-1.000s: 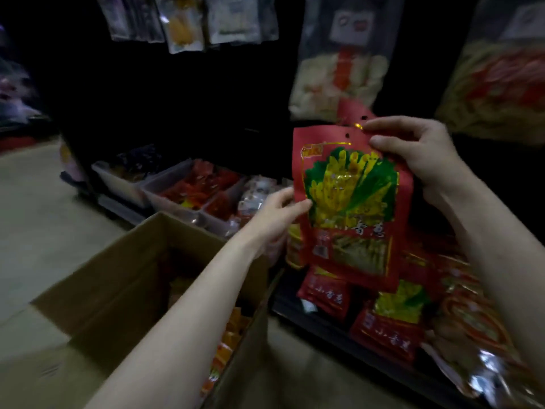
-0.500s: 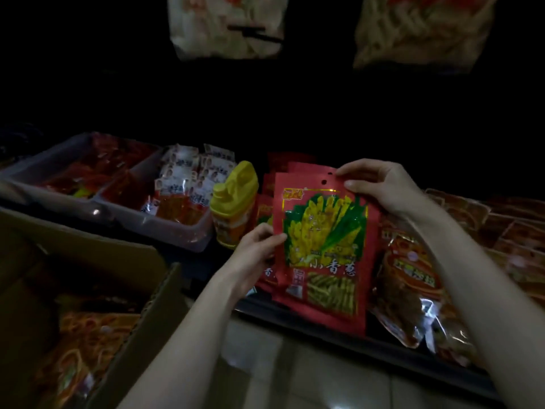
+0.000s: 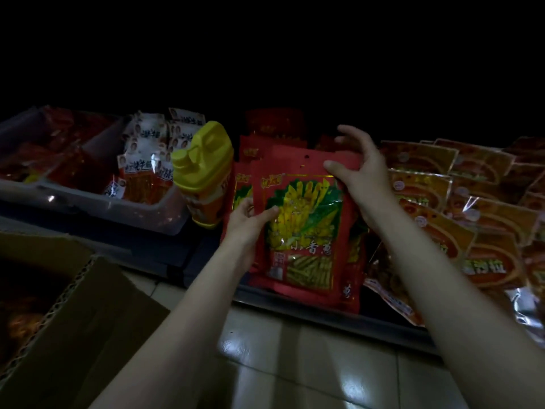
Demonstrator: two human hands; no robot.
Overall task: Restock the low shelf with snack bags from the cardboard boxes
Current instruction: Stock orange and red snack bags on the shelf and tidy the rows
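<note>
Glossy foil snack bag [image 3: 300,228], corrugated cardboard box [image 3: 88,305]

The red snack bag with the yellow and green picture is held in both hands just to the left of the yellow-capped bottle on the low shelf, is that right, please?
Not quite: the head view shows the red snack bag to the right of the yellow-capped bottle, not the left. Both the left hand and the right hand do hold it at the low shelf.
</note>
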